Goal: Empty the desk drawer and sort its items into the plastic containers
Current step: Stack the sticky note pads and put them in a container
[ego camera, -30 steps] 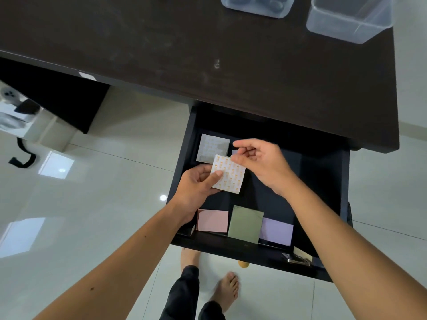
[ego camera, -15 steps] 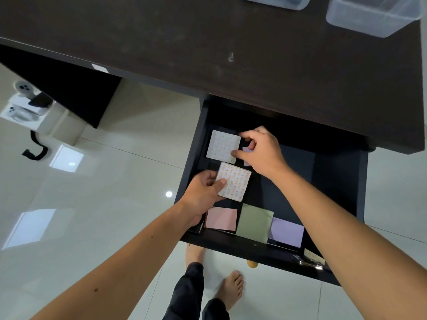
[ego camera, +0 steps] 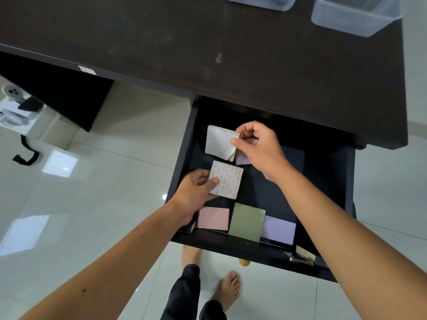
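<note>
I see the left hand inside the open drawer, near its left wall. The thumb lies on top of a white square pad with orange print and the other fingers are under it, so the hand is closed on this pad and holds it a little above the drawer floor. The right hand is deeper in the drawer, toward the desk. Its thumb and first fingers pinch the right edge of a pale printed sheet, and this edge is lifted and bent. Just beside that sheet, half under the right hand, a small lilac piece lies on the drawer floor.

Along the front wall of the drawer I see three paper blocks in a row: a pink pad nearest the left wall, then a green pad which leans on the front wall, then a lilac pad. The left wrist passes just beside the pink pad. At the front right corner there is a small metal clip, partly behind the right forearm.

The right half of the drawer floor is bare and dark. Above the drawer, the desk top is dark, and two clear plastic containers stand at its far edge, well apart from the hands.
</note>
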`<state>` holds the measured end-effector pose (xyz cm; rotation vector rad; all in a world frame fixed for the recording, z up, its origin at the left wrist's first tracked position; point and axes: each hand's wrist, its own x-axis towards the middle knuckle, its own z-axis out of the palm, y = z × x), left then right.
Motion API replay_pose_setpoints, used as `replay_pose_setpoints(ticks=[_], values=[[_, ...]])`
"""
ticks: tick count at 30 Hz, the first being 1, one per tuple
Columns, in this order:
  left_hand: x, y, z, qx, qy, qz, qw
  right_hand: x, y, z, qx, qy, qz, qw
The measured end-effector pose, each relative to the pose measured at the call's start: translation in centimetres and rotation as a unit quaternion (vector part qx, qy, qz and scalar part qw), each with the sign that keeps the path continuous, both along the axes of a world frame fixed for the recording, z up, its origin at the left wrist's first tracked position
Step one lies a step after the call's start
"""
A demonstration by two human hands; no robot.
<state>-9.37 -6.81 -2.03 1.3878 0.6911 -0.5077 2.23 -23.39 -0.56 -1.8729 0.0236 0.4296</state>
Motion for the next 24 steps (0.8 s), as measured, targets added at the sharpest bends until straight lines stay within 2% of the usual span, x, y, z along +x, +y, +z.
replay_pose_setpoints(ticks=[2,9,16,24], values=[[0.0,0.0,0.1,-0.005,-0.006,-0.001,1.000,-0.4,-0.6,0.8,0.050,0.018,-0.035,0.998],[0.4,-0.1,0.6,-0.018,-0.036,-0.014,0.999,-1.8,-4.9,2.2,0.106,0.019,-0.124,0.986],[1.9,-0.6,1.7,-0.061,-0.135,-0.091,0.985,-3.9,-8.5,2.1,0.080,0.032,-0.093,0.992],[3.2,-1.6,2.4,-0.103,-0.146,-0.133,0.975,-4.5,-8.3,1.1,0.068,0.004,-0.064,0.996]])
